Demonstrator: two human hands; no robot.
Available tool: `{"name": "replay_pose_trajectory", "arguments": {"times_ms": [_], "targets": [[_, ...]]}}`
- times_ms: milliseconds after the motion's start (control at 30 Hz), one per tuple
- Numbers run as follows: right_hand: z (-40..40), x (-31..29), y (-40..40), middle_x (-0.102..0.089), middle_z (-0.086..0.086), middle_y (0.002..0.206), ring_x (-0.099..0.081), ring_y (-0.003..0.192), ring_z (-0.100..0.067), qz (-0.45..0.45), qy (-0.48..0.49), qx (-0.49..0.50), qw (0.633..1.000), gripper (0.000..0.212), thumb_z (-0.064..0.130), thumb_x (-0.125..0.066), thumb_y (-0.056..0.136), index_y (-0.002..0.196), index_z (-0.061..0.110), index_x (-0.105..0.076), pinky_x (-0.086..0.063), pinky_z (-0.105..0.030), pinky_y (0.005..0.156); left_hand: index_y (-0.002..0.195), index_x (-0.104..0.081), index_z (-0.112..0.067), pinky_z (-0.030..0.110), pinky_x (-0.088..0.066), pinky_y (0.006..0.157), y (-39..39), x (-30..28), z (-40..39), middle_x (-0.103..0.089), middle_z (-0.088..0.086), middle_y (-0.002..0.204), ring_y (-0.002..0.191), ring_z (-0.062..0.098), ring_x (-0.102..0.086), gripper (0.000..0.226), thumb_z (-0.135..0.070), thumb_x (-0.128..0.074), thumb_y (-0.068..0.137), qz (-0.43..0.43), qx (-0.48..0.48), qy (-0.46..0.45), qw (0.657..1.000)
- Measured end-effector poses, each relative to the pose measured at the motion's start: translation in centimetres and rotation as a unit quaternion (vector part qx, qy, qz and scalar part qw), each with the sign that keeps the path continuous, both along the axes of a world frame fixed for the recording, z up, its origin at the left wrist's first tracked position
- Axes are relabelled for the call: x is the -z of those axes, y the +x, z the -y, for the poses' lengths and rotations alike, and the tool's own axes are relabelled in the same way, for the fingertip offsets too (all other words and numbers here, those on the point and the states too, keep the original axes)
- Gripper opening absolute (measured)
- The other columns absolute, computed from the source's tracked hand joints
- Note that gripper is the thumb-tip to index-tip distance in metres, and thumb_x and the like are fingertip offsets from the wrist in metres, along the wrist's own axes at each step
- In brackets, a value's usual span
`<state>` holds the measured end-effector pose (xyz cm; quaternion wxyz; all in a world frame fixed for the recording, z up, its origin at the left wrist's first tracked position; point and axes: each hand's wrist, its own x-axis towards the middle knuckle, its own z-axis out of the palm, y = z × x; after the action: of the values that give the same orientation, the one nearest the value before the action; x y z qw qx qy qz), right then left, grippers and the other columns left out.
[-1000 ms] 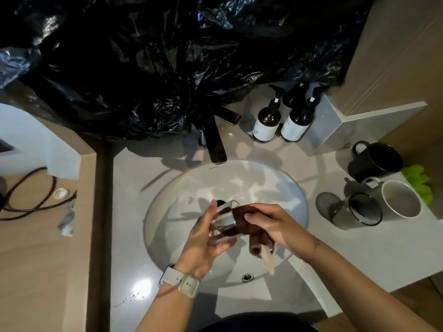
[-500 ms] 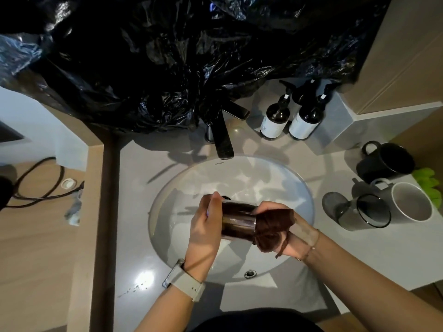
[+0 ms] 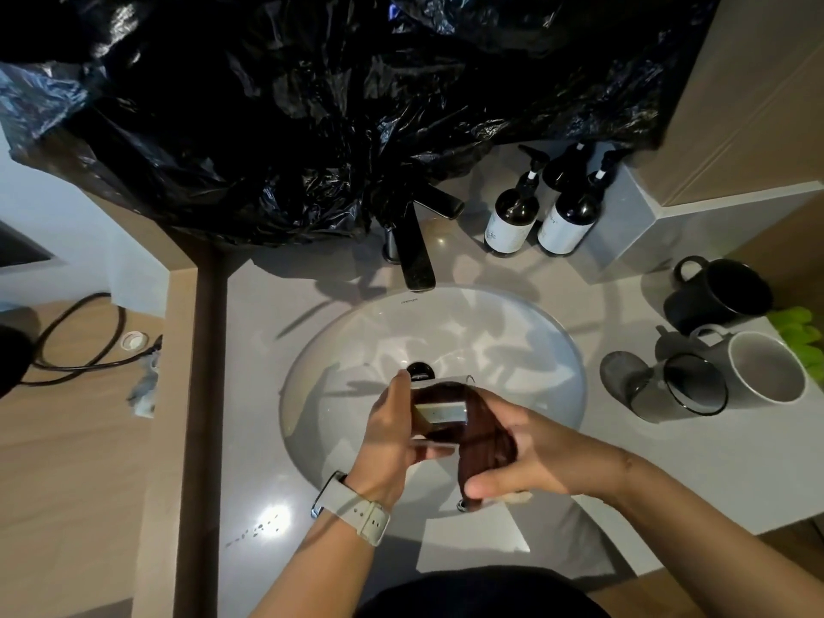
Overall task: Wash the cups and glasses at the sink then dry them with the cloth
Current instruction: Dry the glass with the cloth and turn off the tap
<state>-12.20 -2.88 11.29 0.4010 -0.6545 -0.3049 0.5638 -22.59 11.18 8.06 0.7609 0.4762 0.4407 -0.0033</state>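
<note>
I see both hands over the sink (image 3: 526,332), toward its front rim. My left hand (image 3: 392,432) curls round a clear glass (image 3: 439,412), thumb up along its far side, so it is clamped on the glass. My right hand (image 3: 535,452) grips a dark brown cloth (image 3: 484,452), which is stuffed into the glass and trails down toward the front rim. The glass hangs in the air above the basin, just in front of the drain (image 3: 421,370), touching nothing but hands and cloth.

The tap (image 3: 417,256) stands behind the sink at its back rim, well apart from the glass, with open basin between them. Right of the sink, a dark glass (image 3: 673,385) lies on its side on the counter (image 3: 258,350), touching a white mug (image 3: 764,365). A black mug (image 3: 718,294) sits just behind them. Two pump bottles (image 3: 535,216) stand behind the sink's right side. Left of the sink the counter is a narrow bare strip ending at a wooden edge. Black plastic (image 3: 312,104) hangs over the back, reaching down to the tap's base.
</note>
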Motion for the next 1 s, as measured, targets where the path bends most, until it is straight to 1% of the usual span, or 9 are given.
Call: {"name": "replay_pose_trajectory", "arguments": {"times_ms": [167,333,467,533,667,733,833,933,1000], "targets": [[-1.3,2.1,-0.8,-0.073,0.002,0.103,-0.070,0.096,-0.015,0.180,0.013,0.055,0.982,0.064,0.034,-0.086,0.064,0.119,0.043,-0.055,-0.054,-0.040,0.090,0.108,-0.065,-0.008,0.037,-0.059,0.063,1.4,0.2,1.1,-0.070,0.019,0.087,0.074,0.027,-0.072,0.042,-0.040,-0.038,0.103,-0.069,-0.086,-0.049,0.993],[-2.0,2.0,-0.7,-0.076,0.006,0.095,-0.071,0.092,-0.008,0.186,0.089,0.131,0.970,0.052,0.017,-0.089,0.065,0.105,0.038,-0.064,-0.053,-0.022,0.086,0.103,-0.064,-0.018,0.041,-0.060,0.074,1.6,-0.6,1.4,-0.071,0.012,0.100,0.092,0.027,-0.070,0.034,-0.041,-0.038,0.103,-0.027,-0.159,-0.014,0.987],[-3.5,0.4,-1.4,-0.071,-0.001,0.062,-0.066,0.056,-0.012,0.075,0.157,0.259,0.950,0.012,0.002,-0.077,0.077,0.079,0.012,-0.071,-0.051,-0.022,0.060,0.092,-0.053,-0.021,0.024,-0.050,0.077,1.3,-1.4,2.2,-0.063,0.004,0.088,0.087,0.015,-0.062,0.030,-0.039,-0.033,0.104,0.036,-0.169,0.210,0.962],[-3.9,-0.4,-1.5,-0.060,-0.010,0.046,-0.056,0.041,-0.021,0.025,0.165,0.293,0.941,0.024,0.009,-0.069,0.086,0.062,0.008,-0.066,-0.047,-0.028,0.053,0.095,-0.049,-0.027,0.014,-0.044,0.074,0.7,-1.4,2.6,-0.060,-0.004,0.088,0.085,0.005,-0.060,0.027,-0.047,-0.031,0.099,0.089,-0.132,0.320,0.934],[-3.6,-0.7,-1.3,-0.063,-0.034,0.066,-0.064,0.067,-0.047,-0.052,0.133,0.340,0.929,0.038,0.028,-0.065,0.090,0.071,-0.005,-0.069,-0.054,-0.045,0.077,0.107,-0.046,-0.028,0.011,-0.041,0.077,-0.1,-0.1,2.1,-0.053,-0.008,0.103,0.093,0.002,-0.055,0.036,-0.056,-0.027,0.095,0.082,-0.016,0.450,0.889],[-3.1,-0.3,-1.2,-0.067,-0.030,0.071,-0.069,0.073,-0.038,-0.073,0.118,0.306,0.942,0.037,0.027,-0.065,0.090,0.074,-0.007,-0.068,-0.058,-0.037,0.078,0.105,-0.044,-0.029,0.009,-0.040,0.076,-0.2,0.1,1.9,-0.049,-0.012,0.102,0.092,0.000,-0.053,0.034,-0.055,-0.026,0.094,0.082,0.014,0.484,0.871],[-2.1,-0.3,-1.4,-0.073,-0.002,0.070,-0.070,0.070,-0.015,-0.015,0.116,0.241,0.963,0.010,0.002,-0.075,0.078,0.082,0.010,-0.071,-0.056,-0.021,0.071,0.096,-0.050,-0.023,0.015,-0.046,0.074,0.3,0.0,1.3,-0.061,-0.002,0.091,0.085,0.006,-0.060,0.031,-0.046,-0.030,0.097,0.078,-0.008,0.389,0.918],[-1.1,0.8,-1.6,-0.073,0.016,0.098,-0.069,0.091,-0.004,0.104,0.081,0.172,0.976,0.054,0.000,-0.085,0.068,0.111,0.026,-0.063,-0.052,-0.015,0.079,0.104,-0.059,-0.009,0.040,-0.057,0.084,1.3,-0.3,0.2,-0.070,0.015,0.098,0.094,0.024,-0.067,0.033,-0.032,-0.035,0.102,0.016,0.004,0.128,0.992],[-1.0,1.0,-2.1,-0.073,0.017,0.098,-0.068,0.092,0.001,0.113,0.096,0.183,0.972,0.053,0.002,-0.084,0.069,0.113,0.023,-0.064,-0.049,-0.011,0.080,0.104,-0.058,-0.007,0.040,-0.056,0.083,1.5,-1.0,0.4,-0.069,0.016,0.098,0.093,0.028,-0.066,0.031,-0.028,-0.035,0.103,0.000,0.017,0.138,0.990]]}}
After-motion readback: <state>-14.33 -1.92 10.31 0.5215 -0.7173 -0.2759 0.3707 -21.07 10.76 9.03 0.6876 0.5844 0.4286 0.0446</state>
